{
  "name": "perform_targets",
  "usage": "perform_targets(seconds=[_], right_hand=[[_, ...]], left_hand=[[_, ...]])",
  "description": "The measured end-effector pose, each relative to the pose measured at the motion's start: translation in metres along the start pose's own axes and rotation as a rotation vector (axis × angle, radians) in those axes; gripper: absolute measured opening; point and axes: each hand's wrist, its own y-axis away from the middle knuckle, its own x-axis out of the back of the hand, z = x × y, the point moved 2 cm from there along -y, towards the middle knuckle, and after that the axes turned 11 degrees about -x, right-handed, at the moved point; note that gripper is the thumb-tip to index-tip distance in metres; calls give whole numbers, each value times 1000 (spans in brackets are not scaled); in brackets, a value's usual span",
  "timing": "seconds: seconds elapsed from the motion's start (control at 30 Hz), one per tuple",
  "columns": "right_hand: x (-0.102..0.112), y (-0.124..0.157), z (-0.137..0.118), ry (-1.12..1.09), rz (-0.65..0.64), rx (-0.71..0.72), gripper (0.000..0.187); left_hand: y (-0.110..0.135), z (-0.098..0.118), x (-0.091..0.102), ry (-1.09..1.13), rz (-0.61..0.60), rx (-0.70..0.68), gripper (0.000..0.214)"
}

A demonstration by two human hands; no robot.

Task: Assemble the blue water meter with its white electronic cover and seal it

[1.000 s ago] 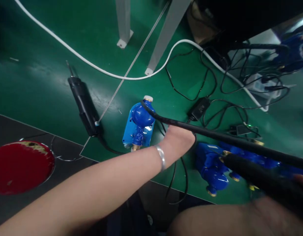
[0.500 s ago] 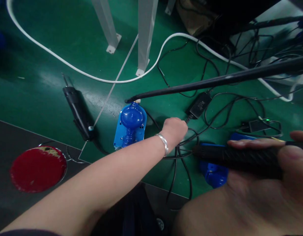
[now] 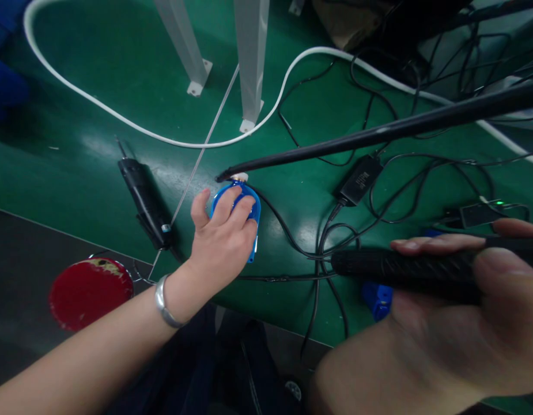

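Observation:
My left hand (image 3: 224,233) lies palm down over a blue domed housing (image 3: 253,253) on the green surface, fingers curled over its dome and the outermost finger off its left side. My palm hides much of the housing. A pale fitting (image 3: 240,176) shows at its far end, beside the tip of a long black tube (image 3: 335,148). My right hand (image 3: 456,311) is wrapped around a black electric screwdriver (image 3: 404,271), whose thin bit points left above the cables. Part of another blue piece (image 3: 378,298) shows beneath it.
A second black electric screwdriver (image 3: 143,199) lies left. Black cables (image 3: 320,242) tangle in the middle with a black adapter box (image 3: 359,180). A white cable (image 3: 175,141) loops across past grey metal legs (image 3: 251,69). A red round stool (image 3: 91,295) stands at lower left.
My left hand has moved left from the cable near the adapter box onto the blue housing. My right hand still holds the screwdriver in nearly the same place.

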Motion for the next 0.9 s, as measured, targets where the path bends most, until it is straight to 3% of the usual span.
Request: perform_targets(seconds=[0.2,0.43,0.6,0.8,0.9], right_hand=[[1,4,5,-26,-25,-11,20],[0,12,4,-51,-67,-2,23],[-2,18,4,-61,-82,9,21],[-10,25,-1,-105,-151,39,26],[-16,33,-3,-118,-136,56,26]], left_hand=[[-10,7,-8,25,-128,-46,31],[-14,11,-4,97,-203,-32,33],[-19,13,-10,63,-232,-99,32],[-19,7,-16,72,-216,-150,30],[-6,0,-8,132,-121,-135,27]])
